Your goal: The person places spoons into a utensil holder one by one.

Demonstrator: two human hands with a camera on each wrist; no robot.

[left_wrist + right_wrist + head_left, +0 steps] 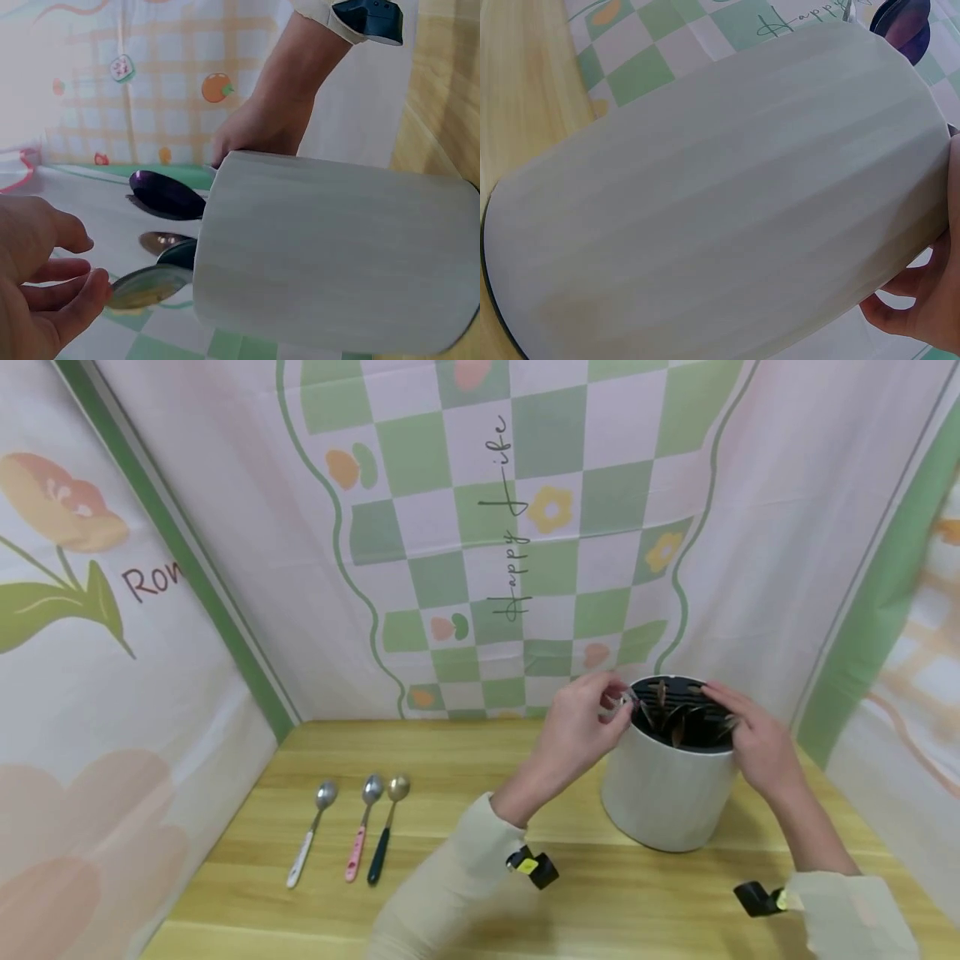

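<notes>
A white cylindrical utensil holder (pixel 667 802) with a black slotted insert (pixel 678 687) stands on the table's right side. Several spoons rise from it, bowls upward, including a dark purple spoon (pixel 166 196). My left hand (pixel 577 727) is at the holder's left rim, its thumb and fingers pinching the edge of a shiny spoon (pixel 150 288) whose lower part is hidden inside the holder. On the opposite side my right hand (pixel 768 747) grips the holder's rim, one finger lying along the top. The right wrist view shows mostly the holder's wall and some curled fingers (pixel 889 315).
On the table's left lie a white-handled spoon (pixel 302 857), a pink-handled spoon (pixel 355 853) and a dark-handled spoon (pixel 379 856), side by side. Patterned curtains (pixel 517 527) hang behind the wooden table (pixel 247 893) and on both sides.
</notes>
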